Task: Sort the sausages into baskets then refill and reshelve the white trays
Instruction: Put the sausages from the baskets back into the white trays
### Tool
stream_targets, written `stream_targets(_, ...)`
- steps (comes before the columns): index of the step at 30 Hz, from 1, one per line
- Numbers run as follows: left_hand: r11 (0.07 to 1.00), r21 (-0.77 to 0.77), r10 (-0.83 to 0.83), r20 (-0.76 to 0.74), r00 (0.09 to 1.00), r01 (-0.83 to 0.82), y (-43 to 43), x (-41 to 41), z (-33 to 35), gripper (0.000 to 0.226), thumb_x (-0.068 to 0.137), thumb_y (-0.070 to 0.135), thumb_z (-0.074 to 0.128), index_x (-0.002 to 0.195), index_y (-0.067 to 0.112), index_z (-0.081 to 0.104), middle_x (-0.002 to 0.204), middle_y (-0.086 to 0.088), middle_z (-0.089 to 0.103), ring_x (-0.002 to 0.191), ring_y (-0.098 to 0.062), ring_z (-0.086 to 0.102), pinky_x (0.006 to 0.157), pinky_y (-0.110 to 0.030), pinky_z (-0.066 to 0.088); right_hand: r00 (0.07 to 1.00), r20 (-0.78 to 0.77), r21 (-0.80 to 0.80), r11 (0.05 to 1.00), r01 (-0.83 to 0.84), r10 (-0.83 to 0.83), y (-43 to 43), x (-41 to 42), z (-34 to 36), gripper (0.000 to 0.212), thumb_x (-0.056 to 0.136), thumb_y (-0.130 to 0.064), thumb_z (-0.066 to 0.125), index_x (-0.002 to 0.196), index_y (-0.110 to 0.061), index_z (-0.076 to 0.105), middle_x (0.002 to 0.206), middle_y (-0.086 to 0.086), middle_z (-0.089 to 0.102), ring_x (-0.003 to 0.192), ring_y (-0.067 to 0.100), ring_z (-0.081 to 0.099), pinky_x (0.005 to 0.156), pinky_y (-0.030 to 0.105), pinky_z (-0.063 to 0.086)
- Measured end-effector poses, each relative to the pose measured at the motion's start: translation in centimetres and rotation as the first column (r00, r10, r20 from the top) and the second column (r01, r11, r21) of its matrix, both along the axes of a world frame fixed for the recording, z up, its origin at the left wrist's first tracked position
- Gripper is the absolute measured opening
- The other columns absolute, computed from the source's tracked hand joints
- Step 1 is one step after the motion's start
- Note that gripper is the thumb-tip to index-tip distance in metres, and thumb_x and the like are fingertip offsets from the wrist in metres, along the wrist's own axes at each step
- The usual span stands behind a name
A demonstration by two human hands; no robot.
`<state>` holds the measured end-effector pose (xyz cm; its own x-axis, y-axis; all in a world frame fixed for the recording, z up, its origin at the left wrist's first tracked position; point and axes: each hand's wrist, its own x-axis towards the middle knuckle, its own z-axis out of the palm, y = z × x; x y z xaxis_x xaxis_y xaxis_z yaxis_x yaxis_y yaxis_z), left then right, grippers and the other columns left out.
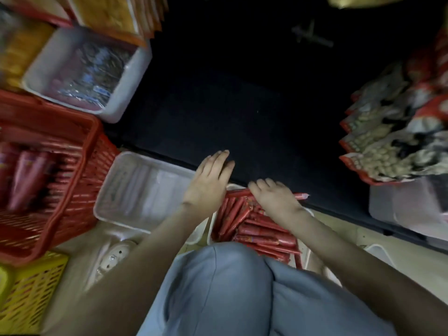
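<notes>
Red sausage (300,195) gripped crosswise by right hand (274,198), fingers curled round it, at far end of full tray (210,227). Left hand (208,183) just left, fingers straight, holding nothing, over tray's far-left corner. Other sausages (257,230) piled in full tray. Empty tray (145,190) beside it, left. Red basket (80,170) further left, pink packs (26,175) inside. Yellow basket (29,294) near left.

head-worn view, looking steeply down, close over the lap
</notes>
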<state>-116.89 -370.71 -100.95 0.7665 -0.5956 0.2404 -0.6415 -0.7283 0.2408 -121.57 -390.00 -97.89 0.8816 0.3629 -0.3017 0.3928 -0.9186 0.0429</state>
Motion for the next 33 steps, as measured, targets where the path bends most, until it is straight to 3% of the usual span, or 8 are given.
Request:
stream_targets(3, 0.966, -0.189, 0.157, -0.109, 0.981, -0.176, 0.6, -0.7, 4.5, 0.050, 0.081, 0.010, 0.039, 0.128, -0.002, 0.051, 0.136, -0.023, 0.046, 0.125, -0.032, 0.037, 0.108, -0.045, 0.037, 0.951, -0.201, 0.139, 0.954, 0.264, -0.234, 0.0, 0.9, 5.6, 0.047, 0.089, -0.023, 0.060, 0.131, -0.015, 0.040, 0.115, 0.011, 0.058, 0.102, 0.030, 0.058, 0.080, 0.038, 0.050)
stream_targets(6, 0.808, -0.374, 0.311, -0.385, 0.869, -0.456, 1.4, -1.6, 9.1, 0.041, 0.091, 0.010, 0.046, 0.130, -0.004, 0.048, 0.132, -0.025, 0.047, 0.122, -0.036, 0.043, 0.106, -0.037, 0.031, 0.852, -0.357, 0.376, 0.776, 0.507, -0.384, 0.2, 1.1, 10.7, 0.018, 0.097, -0.025, 0.049, 0.112, -0.026, 0.038, 0.096, 0.007, 0.064, 0.082, 0.024, 0.063, 0.073, 0.035, 0.050)
stream_targets(9, 0.605, -0.392, 0.102, -0.825, 0.556, -0.693, 2.1, -2.5, 14.0, 0.040, 0.099, 0.025, 0.049, 0.134, 0.005, 0.046, 0.127, -0.015, 0.057, 0.119, -0.025, 0.053, 0.100, -0.028, 0.037, 0.829, -0.451, 0.556, 0.623, 0.550, -0.329, 2.0, 1.0, 16.0, 0.018, 0.096, -0.018, 0.053, 0.094, -0.031, 0.041, 0.088, 0.003, 0.067, 0.067, 0.008, 0.064, 0.065, 0.026, 0.052)
stream_targets(11, 0.567, -0.438, -0.135, -0.885, 0.445, -0.698, 2.4, -3.5, 17.1, 0.034, 0.099, 0.035, 0.047, 0.128, 0.018, 0.050, 0.124, -0.006, 0.062, 0.113, -0.017, 0.059, 0.097, -0.029, 0.044, 0.840, -0.481, 0.624, 0.574, 0.530, -0.252, 4.1, 0.5, 19.2, 0.015, 0.095, -0.012, 0.056, 0.093, -0.024, 0.047, 0.087, 0.008, 0.068, 0.068, 0.010, 0.064, 0.064, 0.026, 0.052)
stream_targets(15, 0.336, -0.626, -0.372, -0.775, 0.512, -0.703, 4.0, -5.4, 23.9, 0.016, 0.102, 0.023, 0.044, 0.099, 0.021, 0.059, 0.091, -0.002, 0.065, 0.085, -0.015, 0.061, 0.075, -0.023, 0.054, 0.888, -0.434, 0.747, 0.492, 0.448, -0.149, 8.4, -1.0, 24.1, 0.011, 0.094, -0.007, 0.055, 0.096, -0.016, 0.051, 0.085, 0.009, 0.065, 0.074, 0.018, 0.065, 0.067, 0.030, 0.053)
stream_targets(22, 0.241, -0.762, -0.370, -0.645, 0.669, -0.601, 9.4, -8.2, 28.7, 0.008, 0.099, 0.015, 0.050, 0.099, 0.010, 0.057, 0.095, -0.011, 0.065, 0.087, -0.020, 0.064, 0.082, -0.032, 0.055, 0.930, -0.346, 0.847, 0.385, 0.367, -0.126, 13.8, -3.4, 29.1, 0.014, 0.095, -0.013, 0.056, 0.108, -0.013, 0.060, 0.092, 0.006, 0.069, 0.081, 0.016, 0.065, 0.080, 0.029, 0.052)
stream_targets(29, 0.353, -0.684, -0.383, -0.729, 0.568, -0.639, 16.1, -11.1, 29.4, 0.011, 0.099, 0.022, 0.050, 0.104, 0.013, 0.054, 0.101, -0.013, 0.070, 0.094, -0.028, 0.069, 0.082, -0.038, 0.057, 0.882, -0.470, 0.882, -0.009, 0.470, 0.009, 20.0, -4.8, 31.3, 0.041, 0.090, -0.035, 0.048, 0.122, -0.011, 0.057, 0.118, 0.005, 0.067, 0.112, 0.014, 0.062, 0.095, 0.024, 0.047)
stream_targets(33, 0.308, -0.698, -0.400, -0.711, 0.578, -0.646, 19.6, -12.8, 30.0, 0.008, 0.100, 0.022, 0.047, 0.099, 0.014, 0.050, 0.095, -0.013, 0.066, 0.087, -0.028, 0.068, 0.073, -0.039, 0.057, 0.812, -0.573, 0.817, 0.005, 0.576, 0.106, 25.5, -4.6, 31.1, 0.037, 0.092, -0.035, 0.049, 0.119, -0.012, 0.058, 0.117, 0.005, 0.068, 0.108, 0.020, 0.064, 0.092, 0.039, 0.051)
